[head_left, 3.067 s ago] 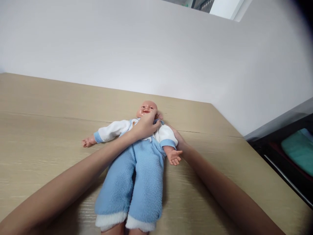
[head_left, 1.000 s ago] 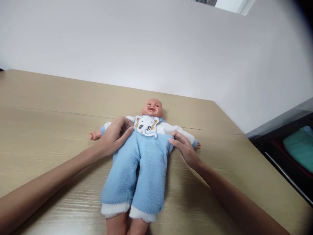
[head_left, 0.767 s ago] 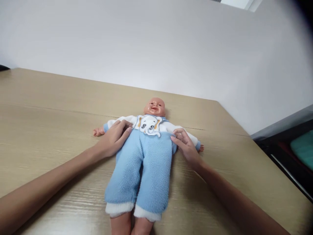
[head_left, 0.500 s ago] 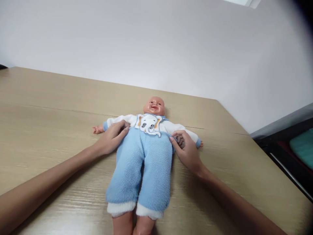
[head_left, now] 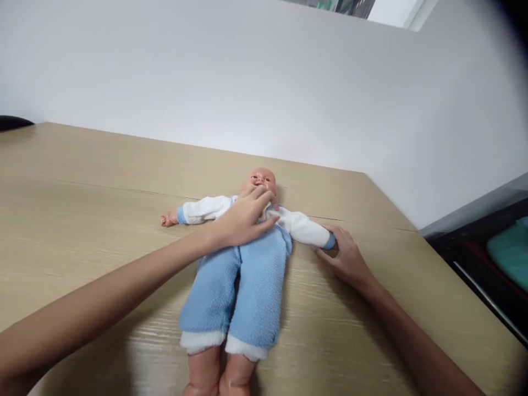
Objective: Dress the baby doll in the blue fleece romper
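A: Doll [head_left: 243,258] flat on its back, mid surface [head_left: 82,220]. Left hand [head_left: 243,220] moved from its side onto the chest, fingers spread, gripping nothing

B: Right hand [head_left: 344,258] slid out to the doll's cuff, closed around it – sleeve now being handled

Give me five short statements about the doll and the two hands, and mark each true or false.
1. The baby doll lies face up on the wooden table. True.
2. The left hand rests on the doll's chest. True.
3. The right hand grips the doll's foot. False: it is at the blue cuff at the end of the doll's sleeve.
4. The doll wears red trousers. False: the trousers are light blue fleece with white hems.
5. The doll's bare legs point toward the camera. True.
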`<state>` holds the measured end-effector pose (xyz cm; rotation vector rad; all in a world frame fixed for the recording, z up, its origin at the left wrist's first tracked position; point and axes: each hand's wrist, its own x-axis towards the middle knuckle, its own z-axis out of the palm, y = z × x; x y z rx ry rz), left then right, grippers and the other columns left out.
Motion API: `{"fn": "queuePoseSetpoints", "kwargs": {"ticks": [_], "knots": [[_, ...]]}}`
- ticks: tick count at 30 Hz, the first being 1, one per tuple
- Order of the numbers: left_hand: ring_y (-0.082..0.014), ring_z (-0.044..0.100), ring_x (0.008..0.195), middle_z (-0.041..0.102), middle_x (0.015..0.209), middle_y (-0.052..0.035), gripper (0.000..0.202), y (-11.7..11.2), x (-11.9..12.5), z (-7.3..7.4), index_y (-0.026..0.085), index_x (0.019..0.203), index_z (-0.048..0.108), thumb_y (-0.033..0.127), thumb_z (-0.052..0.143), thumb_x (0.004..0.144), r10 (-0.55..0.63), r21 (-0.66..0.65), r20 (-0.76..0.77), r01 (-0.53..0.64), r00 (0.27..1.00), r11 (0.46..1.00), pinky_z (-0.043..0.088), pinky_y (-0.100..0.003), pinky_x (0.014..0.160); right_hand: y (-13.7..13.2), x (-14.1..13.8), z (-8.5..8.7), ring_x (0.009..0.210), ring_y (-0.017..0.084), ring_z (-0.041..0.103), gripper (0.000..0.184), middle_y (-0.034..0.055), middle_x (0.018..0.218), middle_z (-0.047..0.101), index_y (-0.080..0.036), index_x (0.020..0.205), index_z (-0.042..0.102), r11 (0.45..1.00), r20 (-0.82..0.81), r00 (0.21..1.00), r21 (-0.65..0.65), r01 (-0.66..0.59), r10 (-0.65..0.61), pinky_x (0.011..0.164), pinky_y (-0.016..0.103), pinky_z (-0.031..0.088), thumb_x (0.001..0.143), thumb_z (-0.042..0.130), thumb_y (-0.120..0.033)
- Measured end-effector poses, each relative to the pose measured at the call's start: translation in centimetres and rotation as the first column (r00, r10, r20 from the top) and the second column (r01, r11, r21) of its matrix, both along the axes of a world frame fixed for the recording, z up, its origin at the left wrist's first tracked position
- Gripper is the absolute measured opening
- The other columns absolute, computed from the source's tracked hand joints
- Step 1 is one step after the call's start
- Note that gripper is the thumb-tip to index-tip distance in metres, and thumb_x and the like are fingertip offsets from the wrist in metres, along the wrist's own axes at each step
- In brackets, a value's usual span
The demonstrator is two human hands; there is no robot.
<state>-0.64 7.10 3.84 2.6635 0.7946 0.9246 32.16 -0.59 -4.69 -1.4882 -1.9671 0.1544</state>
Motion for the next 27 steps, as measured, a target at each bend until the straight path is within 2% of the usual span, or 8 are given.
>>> {"fn": "queuePoseSetpoints", "kwargs": {"ticks": [5,8,12,15,18,22,24,27], "knots": [[-0.0334,0.057,0.122,0.065,0.131,-0.0149,0.049,2.6,5.3,-0.4,0.014,0.128,0.060,0.041,0.080,0.093,-0.115,-0.021,-0.248,0.114,0.962,0.993,0.044,-0.045,0.106,-0.9,-1.3,1.1,0.103,0.030,0.073,0.050,0.0110,0.121,0.074,-0.024,0.124,0.067,0.996,-0.316,0.946,0.025,0.080,-0.068,0.087,0.045,0.061,0.083,0.087,-0.043],[-0.0353,0.057,0.123,0.066,0.136,-0.0152,0.067,3.0,6.5,-1.0,0.013,0.134,0.058,0.039,0.091,0.083,-0.095,-0.063,-0.345,0.078,0.934,0.995,0.044,-0.046,0.103,-1.9,-2.9,1.8,0.111,0.028,0.072,0.056,0.0103,0.129,0.072,-0.026,0.127,0.065,0.997,-0.490,0.871,0.039,0.073,-0.044,0.095,0.043,0.060,0.080,0.091,-0.043],[-0.0339,0.060,0.116,0.070,0.127,-0.0122,0.049,2.5,6.3,-1.2,0.015,0.131,0.062,0.031,0.081,0.088,-0.059,-0.023,-0.365,0.055,0.929,0.998,0.043,-0.046,0.099,-2.7,-4.2,1.7,0.117,0.027,0.069,0.067,0.0102,0.132,0.066,-0.027,0.135,0.059,1.000,-0.619,0.785,-0.028,0.001,-0.019,0.098,0.040,0.060,0.079,0.093,-0.043],[-0.0322,0.060,0.110,0.071,0.121,-0.0104,0.036,2.2,5.7,-1.3,0.016,0.128,0.064,0.028,0.070,0.095,-0.075,0.025,-0.308,0.087,0.949,0.996,0.043,-0.046,0.095,-2.6,-4.1,0.9,0.123,0.027,0.068,0.086,0.0119,0.143,0.059,-0.031,0.150,0.047,0.993,-0.687,0.725,-0.106,-0.051,-0.036,0.101,0.041,0.061,0.078,0.093,-0.044],[-0.0316,0.059,0.107,0.071,0.118,-0.0099,0.032,2.1,5.1,-1.5,0.016,0.126,0.063,0.028,0.064,0.096,-0.078,0.036,-0.230,0.089,0.970,0.995,0.044,-0.046,0.096,-2.1,-3.6,-0.1,0.127,0.033,0.067,0.096,0.0151,0.144,0.061,-0.030,0.158,0.037,0.973,-0.621,0.781,-0.213,-0.089,-0.065,0.109,0.052,0.057,0.080,0.091,-0.046],[-0.0319,0.059,0.107,0.070,0.114,-0.0113,0.029,2.2,4.3,-1.8,0.017,0.120,0.063,0.029,0.064,0.094,-0.055,-0.020,-0.066,0.054,0.996,0.998,0.045,-0.045,0.096,-1.7,-3.9,-0.8,0.130,0.040,0.063,0.062,0.0181,0.136,0.067,-0.023,0.144,0.059,0.965,-0.294,0.954,-0.228,-0.127,0.056,0.114,0.065,0.049,0.091,0.079,-0.048],[-0.0311,0.060,0.106,0.070,0.114,-0.0109,0.029,2.2,3.9,-1.8,0.017,0.118,0.063,0.031,0.064,0.093,-0.053,-0.086,0.064,0.059,0.997,0.995,0.046,-0.045,0.097,-1.5,-4.9,-0.7,0.136,0.038,0.059,0.051,0.0166,0.143,0.064,-0.024,0.143,0.061,0.965,-0.219,0.962,-0.168,-0.203,0.164,0.118,0.064,0.045,0.097,0.073,-0.043],[-0.0289,0.063,0.106,0.071,0.115,-0.0090,0.029,2.2,3.1,-1.6,0.018,0.118,0.062,0.033,0.065,0.093,-0.069,-0.220,0.269,0.131,0.961,0.967,0.047,-0.043,0.099,-1.2,-7.2,-0.3,0.133,0.034,0.059,0.043,0.0141,0.138,0.065,-0.025,0.140,0.060,0.938,-0.247,0.928,-0.137,-0.317,0.278,0.118,0.059,0.046,0.100,0.069,-0.039]]}}
